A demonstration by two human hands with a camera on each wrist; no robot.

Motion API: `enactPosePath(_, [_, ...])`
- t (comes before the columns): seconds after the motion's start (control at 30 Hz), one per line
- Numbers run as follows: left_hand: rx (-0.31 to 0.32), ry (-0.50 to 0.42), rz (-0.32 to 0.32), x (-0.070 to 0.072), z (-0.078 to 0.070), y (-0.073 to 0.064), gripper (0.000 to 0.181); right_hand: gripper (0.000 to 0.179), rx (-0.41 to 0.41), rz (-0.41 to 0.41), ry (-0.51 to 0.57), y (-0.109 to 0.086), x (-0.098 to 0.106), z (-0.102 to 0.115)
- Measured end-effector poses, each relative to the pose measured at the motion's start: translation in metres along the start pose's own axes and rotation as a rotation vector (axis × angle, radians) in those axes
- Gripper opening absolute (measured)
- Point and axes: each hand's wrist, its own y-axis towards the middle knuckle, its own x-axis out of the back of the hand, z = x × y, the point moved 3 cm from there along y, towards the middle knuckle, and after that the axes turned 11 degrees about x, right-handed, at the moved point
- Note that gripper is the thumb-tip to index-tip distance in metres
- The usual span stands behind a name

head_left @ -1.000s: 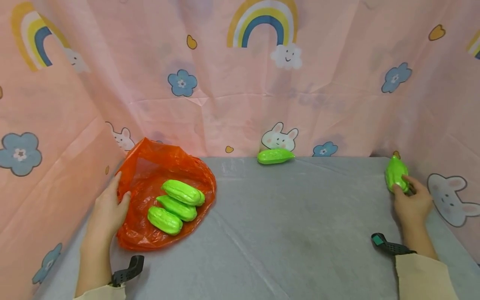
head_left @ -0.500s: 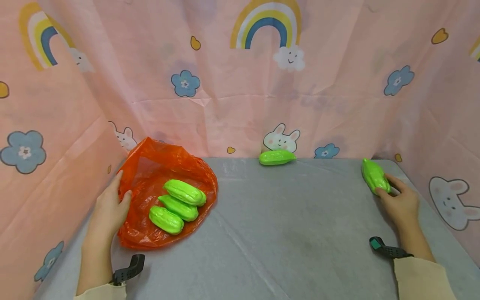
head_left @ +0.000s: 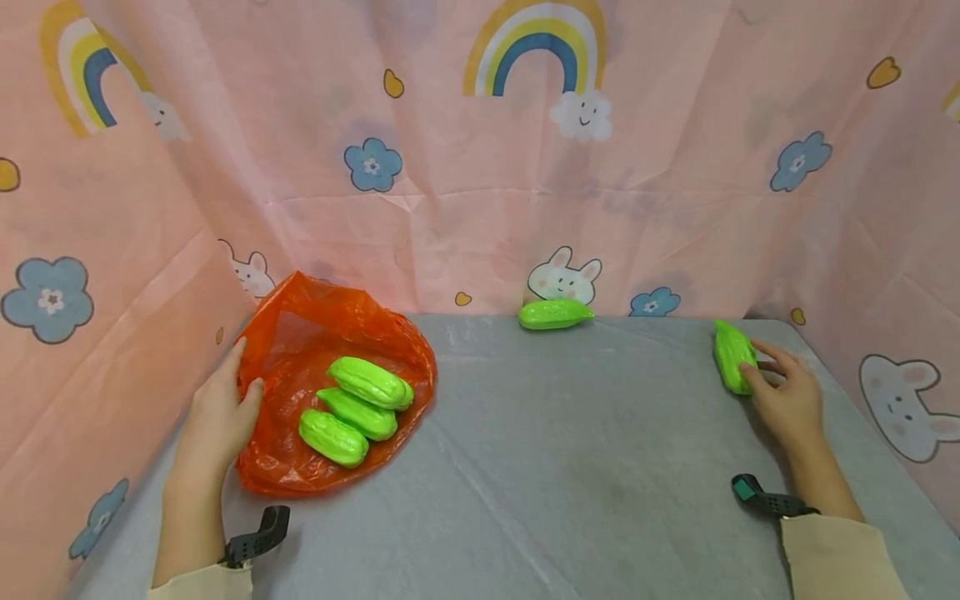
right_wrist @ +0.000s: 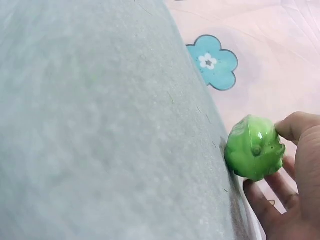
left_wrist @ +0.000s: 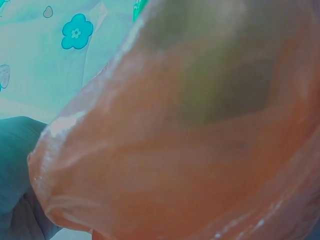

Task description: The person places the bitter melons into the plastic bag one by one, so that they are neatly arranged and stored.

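Observation:
A bright green ridged bitter melon (head_left: 729, 357) with a pointed tip is pinched between the thumb and fingers of my right hand (head_left: 787, 400), at the table's right side. The right wrist view shows its blunt end (right_wrist: 255, 150) close to the tabletop; whether it touches I cannot tell. On the left lies an orange-red plastic bag (head_left: 281, 471), its mouth spread open, with several like bitter melons (head_left: 333, 437) inside. My left hand (head_left: 217, 417) holds the bag's left rim, thumb inside and fingers partly hidden. Film (left_wrist: 150, 160) fills most of the left wrist view.
Another bitter melon (head_left: 555, 315) lies at the table's back edge, against the pink printed curtain (head_left: 450, 233). Grey cloth (head_left: 585, 467) covers the table between the bag and my right hand. Curtain also closes in the left and right sides.
My right hand has brought the bitter melon leftward from the back right corner, more slowly in the last half second. The left hand and the bag keep their place.

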Motion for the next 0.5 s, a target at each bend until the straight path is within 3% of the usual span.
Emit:
enactPosePath(0.23, [0.012, -0.004, -0.001, 0.0005, -0.0001, -0.0003, 0.072, 0.053, 0.039, 0.132, 0.073, -0.0049, -0.0015, 0.0014])
enactPosePath(0.5, [0.02, -0.002, 0.011, 0.0016, -0.001, -0.0007, 0.072, 0.051, -0.049, 0.056, 0.042, -0.0018, -0.0022, 0.0023])
